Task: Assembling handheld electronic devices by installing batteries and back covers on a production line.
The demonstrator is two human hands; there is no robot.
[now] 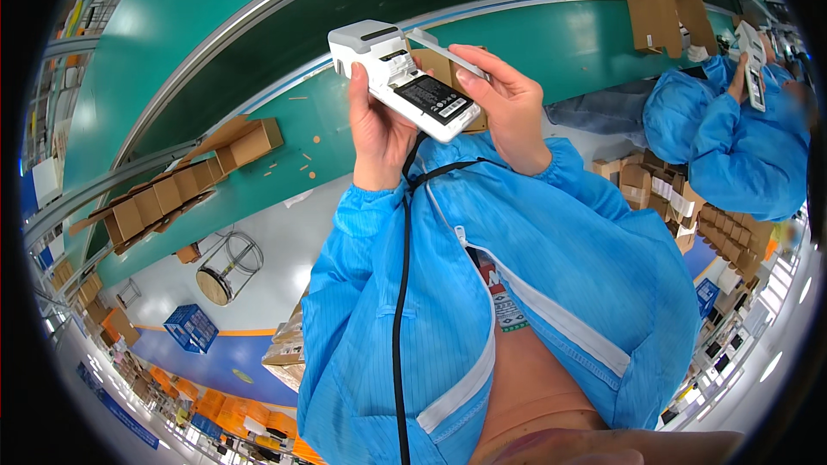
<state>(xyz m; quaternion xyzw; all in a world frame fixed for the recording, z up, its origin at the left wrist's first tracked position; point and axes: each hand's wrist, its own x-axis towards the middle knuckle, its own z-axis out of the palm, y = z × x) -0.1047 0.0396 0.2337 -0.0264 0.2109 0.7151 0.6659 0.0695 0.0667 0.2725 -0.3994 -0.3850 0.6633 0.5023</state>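
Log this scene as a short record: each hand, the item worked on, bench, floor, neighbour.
Left hand: grips white-and-grey handheld device
Right hand: pinches thin white cover
Device state: black rectangular battery exposed
Cover attachment: cannot tell
Bench: long green tabletop, open brown cardboard box
Floor: round-seated metal-framed stool, blue crate
Neighbour: person in blue smock holding another white handheld device

Smooth plastic device point(383, 69), matt cardboard box point(653, 21), glossy worktop point(551, 41)

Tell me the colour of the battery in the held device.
The battery is black with white print, seen best in the head view.
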